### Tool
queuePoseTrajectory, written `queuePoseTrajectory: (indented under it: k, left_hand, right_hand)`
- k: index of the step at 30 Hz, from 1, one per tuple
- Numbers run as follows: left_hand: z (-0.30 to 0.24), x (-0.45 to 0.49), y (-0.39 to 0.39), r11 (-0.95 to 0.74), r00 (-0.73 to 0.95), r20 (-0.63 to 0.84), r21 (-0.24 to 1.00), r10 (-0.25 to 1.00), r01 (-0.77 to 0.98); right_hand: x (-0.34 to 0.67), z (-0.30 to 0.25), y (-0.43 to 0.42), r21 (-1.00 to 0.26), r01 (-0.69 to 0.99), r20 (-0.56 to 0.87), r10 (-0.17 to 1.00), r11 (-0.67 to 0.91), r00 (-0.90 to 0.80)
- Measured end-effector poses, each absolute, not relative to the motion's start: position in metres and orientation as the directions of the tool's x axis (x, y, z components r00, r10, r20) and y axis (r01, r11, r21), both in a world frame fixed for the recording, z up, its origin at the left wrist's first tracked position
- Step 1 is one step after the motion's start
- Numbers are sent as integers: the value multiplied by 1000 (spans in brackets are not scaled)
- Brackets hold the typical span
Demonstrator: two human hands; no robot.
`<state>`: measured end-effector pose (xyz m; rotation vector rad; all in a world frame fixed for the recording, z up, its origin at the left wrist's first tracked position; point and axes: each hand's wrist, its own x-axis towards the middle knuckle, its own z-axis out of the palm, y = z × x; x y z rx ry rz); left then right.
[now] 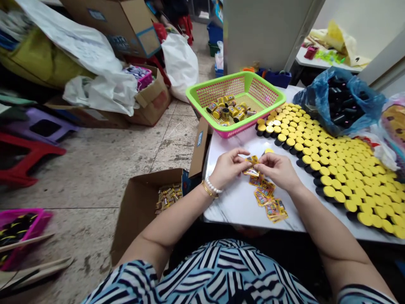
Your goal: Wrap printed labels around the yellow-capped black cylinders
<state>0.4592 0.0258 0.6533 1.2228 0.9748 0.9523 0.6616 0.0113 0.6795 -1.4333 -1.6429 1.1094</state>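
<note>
Pinching yellow wrapper [252,161] between left hand [228,166], right hand [278,169], over marble table [234,207]

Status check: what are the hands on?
Left hand, right hand pinching printed packet strip. More packets on table. Yellow-capped tubes to the right.

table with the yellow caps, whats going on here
A person at a white marble-look table holds a small printed yellow packet between their left hand and right hand. More packets lie in a loose strip just below. Rows of yellow-capped black tubes cover the table's right side, and a green basket holds small yellow cylinders.
</note>
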Motion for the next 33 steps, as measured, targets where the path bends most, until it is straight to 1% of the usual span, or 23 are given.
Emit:
queuePoseTrajectory:
  k: [3, 5, 6, 7, 8, 9, 11, 12, 13, 14, 15, 17, 19, 21, 25, 29, 31, 33]
  left_hand:
    - [651, 456, 27, 71, 278, -94, 993, 956, 90]
    - [646, 455, 32, 0, 218, -30, 991, 975, 134]
    - [644, 454, 35, -45, 178, 17, 987, 984, 152]
    - [641, 453, 38, -82, 142, 58, 982, 988, 169]
    - [640, 452, 41, -105, 118, 84, 978, 989, 182]
    - [639, 451, 44, -111, 112, 91, 976, 990, 189]
    - [640, 450, 47, -99, 137, 75, 978, 988, 182]
    - [642, 450, 47, -96, 158, 68, 979, 985, 177]
    - [643, 450, 47, -100, 178, 68, 979, 982, 179]
    - [644, 451, 46, -112, 198, 73, 975, 978, 193]
    - [645, 452, 45, -131, 220, 82, 967, 972, 219]
    - [646, 454, 42, -194, 290, 106, 936, 951, 292]
    - [645, 457, 39, -273, 370, 131, 891, 920, 364]
    - [642, 460, 37, -331, 391, 163, 849, 906, 412]
    - [637, 464, 33, -366, 280, 256, 796, 925, 481]
    - [635, 462, 35, -360, 175, 316, 772, 933, 524]
    - [635, 460, 38, -340, 159, 303, 793, 940, 506]
    - [638, 458, 41, -302, 148, 264, 856, 953, 419]
  right_hand:
    - [666, 684, 14, -894, 440, -168, 972, -81, -163]
    - [669, 688, 15, -855, 501, -260, 946, -133, -192]
    - [671, 690, 15, -820, 559, -292, 931, -126, -218]
    - [673, 693, 15, -772, 630, -303, 922, -88, -243]
    - [674, 695, 14, -714, 700, -277, 927, -22, -253]
    - [676, 697, 13, -651, 757, -202, 948, 57, -245]
    - [678, 701, 11, -549, 816, 60, 982, 183, -180]
    - [679, 701, 10, -535, 817, 190, 973, 217, -134]
    - [679, 701, 9, -548, 801, 285, 954, 241, -92]
    - [678, 700, 9, -576, 774, 336, 939, 263, -68]
    - [677, 699, 9, -607, 744, 348, 935, 279, -67]
    - [676, 695, 10, -647, 704, 319, 943, 293, -99]
    - [675, 691, 12, -649, 701, 306, 945, 295, -115]
    - [676, 689, 15, -634, 713, 338, 937, 298, -91]
    - [678, 690, 17, -624, 718, 403, 914, 308, -42]
    - [677, 686, 19, -660, 683, 395, 918, 312, -38]
    - [676, 683, 19, -700, 651, 359, 933, 293, -34]
    - [675, 680, 20, -757, 602, 305, 952, 255, -21]
